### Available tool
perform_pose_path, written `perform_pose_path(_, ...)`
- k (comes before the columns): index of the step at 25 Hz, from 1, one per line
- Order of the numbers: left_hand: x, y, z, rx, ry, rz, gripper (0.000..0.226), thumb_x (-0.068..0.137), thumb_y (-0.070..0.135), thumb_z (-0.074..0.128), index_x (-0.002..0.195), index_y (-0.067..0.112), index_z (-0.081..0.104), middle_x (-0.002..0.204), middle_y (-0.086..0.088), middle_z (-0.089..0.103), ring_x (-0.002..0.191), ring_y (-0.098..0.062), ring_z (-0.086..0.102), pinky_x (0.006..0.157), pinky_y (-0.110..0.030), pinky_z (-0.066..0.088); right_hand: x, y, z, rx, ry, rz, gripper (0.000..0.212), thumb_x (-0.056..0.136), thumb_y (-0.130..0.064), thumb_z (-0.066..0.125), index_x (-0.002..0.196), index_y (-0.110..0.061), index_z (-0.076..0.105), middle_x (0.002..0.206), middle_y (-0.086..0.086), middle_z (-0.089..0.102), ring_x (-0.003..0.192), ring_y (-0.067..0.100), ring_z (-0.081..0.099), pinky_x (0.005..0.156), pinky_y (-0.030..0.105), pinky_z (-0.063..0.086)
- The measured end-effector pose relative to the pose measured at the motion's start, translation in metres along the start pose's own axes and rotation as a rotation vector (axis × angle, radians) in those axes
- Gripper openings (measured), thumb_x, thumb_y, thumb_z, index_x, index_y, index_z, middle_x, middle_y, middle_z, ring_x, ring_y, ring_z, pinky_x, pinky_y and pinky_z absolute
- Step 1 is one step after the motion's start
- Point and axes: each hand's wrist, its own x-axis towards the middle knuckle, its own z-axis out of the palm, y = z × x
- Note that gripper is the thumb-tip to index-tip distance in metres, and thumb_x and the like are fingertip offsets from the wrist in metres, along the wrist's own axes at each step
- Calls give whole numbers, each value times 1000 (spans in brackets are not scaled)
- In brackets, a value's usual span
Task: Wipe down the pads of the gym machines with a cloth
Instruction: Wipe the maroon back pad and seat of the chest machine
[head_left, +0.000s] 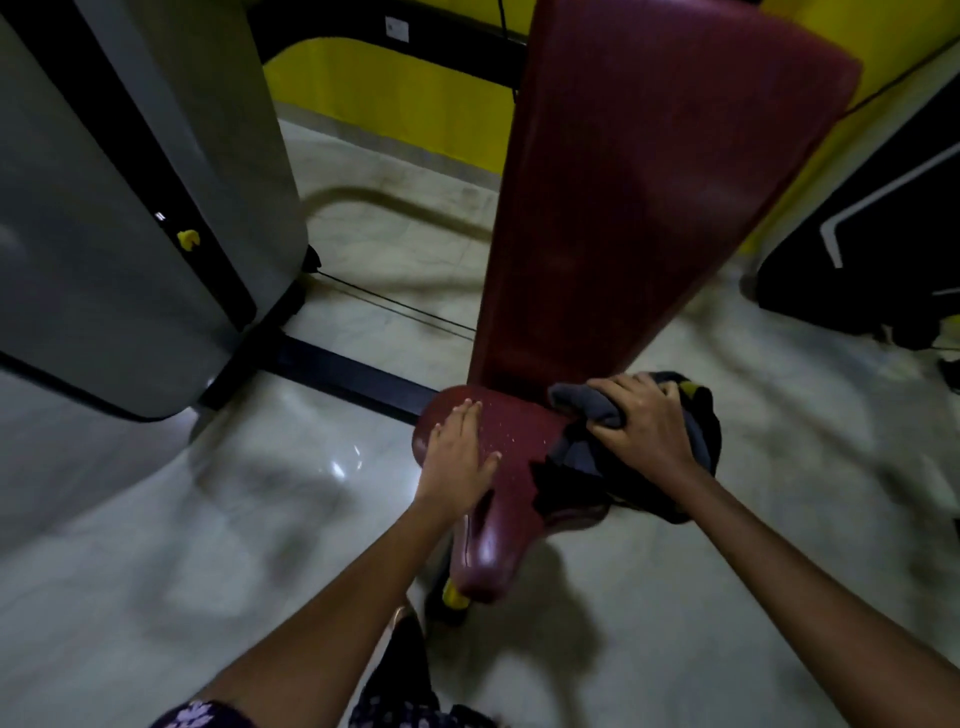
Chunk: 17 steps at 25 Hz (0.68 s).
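- The person's left hand (460, 457) lies flat on the left half of the maroon seat pad (498, 447), fingers straight and close together, palm down, thumb angled out toward the middle of the seat.
- The right hand (641, 421) grips a bunched dark grey cloth (592, 410), its fingers curled over the top of the wad and pressing it down onto the right rear part of the seat, close to where the seat meets the backrest.
- The cloth spills off the right edge of the seat; darker folds with a bit of yellow show behind and under the hand, and I cannot tell whether that is one cloth or two.
- Small pale specks or droplets dot the bare seat surface between the two hands.
- The seat narrows toward the person, and a tear in its front part shows dark underneath.
- A tall maroon back pad (649, 197) rises from the rear of the seat, widening toward its top.
- A yellow knob (454, 595) sits under the front tip of the seat on the dark post.
- To the left stands a grey weight-stack shroud (104, 208) with a black slot and a small yellow pin; a thin cable runs from its base toward the back pad.
- The floor (208, 519) is pale glossy tile; a yellow wall (395, 88) with a black band runs behind.
- A patterned dark sleeve shows at the bottom edge.
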Motion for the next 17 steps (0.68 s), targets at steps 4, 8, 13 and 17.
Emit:
perform_pose_path(4,-73,7,49,-6,58,-244,70,96,42,43,150,9,11,157,-11,11,145,-25,11,118,-43,13,-73,-2,14,114,-76,120,45,67,-44,46,95,-18,70,87,1,70,81,29,65,71,47,43)
perform_pose_path(8,-95,17,83,-127,104,-420,68,97,43,39,150,10,13,157,-11,11,143,-29,15,116,-46,16,-97,-1,37,176,-143,125,45,72,-44,44,101,-19,68,95,0,69,90,29,63,79,50,41)
perform_pose_path(13,-68,38,107,-214,315,-701,55,97,44,33,141,12,38,144,-8,44,128,-29,45,103,-45,37,-67,17,79,246,-184,331,35,80,-27,62,114,-17,65,110,6,66,106,32,54,90,46,30)
perform_pose_path(17,-56,32,126,-149,482,-726,55,88,39,31,128,11,56,120,-10,64,102,-31,64,82,-42,51,-64,-1,130,370,-390,367,46,86,-49,52,129,-34,53,136,-6,52,128,28,40,101,49,27)
